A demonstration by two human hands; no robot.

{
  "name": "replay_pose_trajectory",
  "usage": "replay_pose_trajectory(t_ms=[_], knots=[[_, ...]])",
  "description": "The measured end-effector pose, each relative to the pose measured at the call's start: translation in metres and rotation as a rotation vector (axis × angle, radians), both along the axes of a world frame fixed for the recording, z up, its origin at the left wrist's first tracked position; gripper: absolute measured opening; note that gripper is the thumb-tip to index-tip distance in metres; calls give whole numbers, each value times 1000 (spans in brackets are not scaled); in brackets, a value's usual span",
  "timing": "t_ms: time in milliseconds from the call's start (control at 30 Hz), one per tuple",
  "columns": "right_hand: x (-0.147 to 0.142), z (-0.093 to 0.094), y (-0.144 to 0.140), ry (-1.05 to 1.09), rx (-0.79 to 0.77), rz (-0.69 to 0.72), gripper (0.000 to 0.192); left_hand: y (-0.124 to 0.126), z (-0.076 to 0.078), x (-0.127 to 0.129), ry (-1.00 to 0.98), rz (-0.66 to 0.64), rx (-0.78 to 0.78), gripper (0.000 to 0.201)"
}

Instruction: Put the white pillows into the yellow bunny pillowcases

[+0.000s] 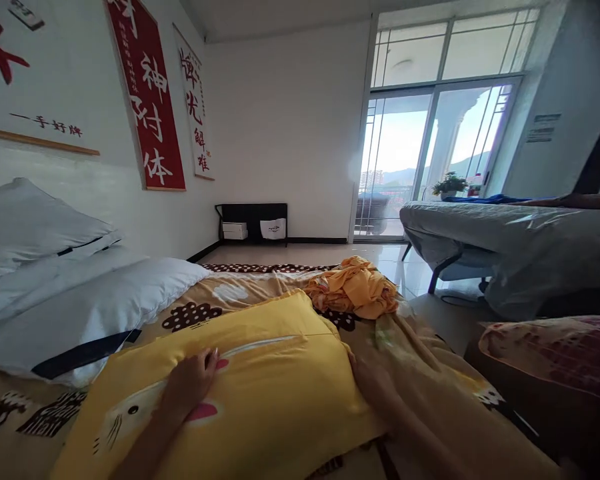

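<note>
On wall, red banner (150, 100): 神附体.

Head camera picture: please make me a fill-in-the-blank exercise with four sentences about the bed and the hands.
1. The left hand lies flat on top of the ____ pillow.
2. The right hand rests at the pillow's ____ edge.
3. The two pillows stacked beside the wall are ____ in colour.
4. A crumpled ____ cloth lies on the bed beyond the pillow.

Missing words: yellow; right; white; orange
</note>
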State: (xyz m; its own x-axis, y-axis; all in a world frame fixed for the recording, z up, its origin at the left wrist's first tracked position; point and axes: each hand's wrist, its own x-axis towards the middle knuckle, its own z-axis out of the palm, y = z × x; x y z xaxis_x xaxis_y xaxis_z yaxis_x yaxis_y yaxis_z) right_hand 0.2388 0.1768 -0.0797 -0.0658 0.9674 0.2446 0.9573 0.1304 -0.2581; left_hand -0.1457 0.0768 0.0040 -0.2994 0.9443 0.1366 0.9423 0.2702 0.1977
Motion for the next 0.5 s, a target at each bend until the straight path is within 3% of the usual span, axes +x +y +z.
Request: replay_pose_trajectory(t_ms=[67,133,200,267,300,367,433,500], knots=[[6,32,9,-79,18,-22,33,2,-1,-2,-12,-3,8,41],[11,79,19,-139,101,-39,30,4,-1,-5,-19,-16,17,41],[10,126,26,-154,292,-37,34,5,-1,-7,-22,-24,20,42],[-1,155,29,-48,587,-12,40,6,-3,-8,-19,-23,20,42],[-12,158,29,40,667,11,42,6,-4,-8,-19,-20,19,41],[-42,138,27,243,593,82,44,6,-5,-7,-23,-16,24,40],[-76,96,26,399,280,189,44,5,-5,-5,-26,-15,35,39],[-99,51,31,423,163,214,43,3,-6,-4,-16,-25,50,37]])
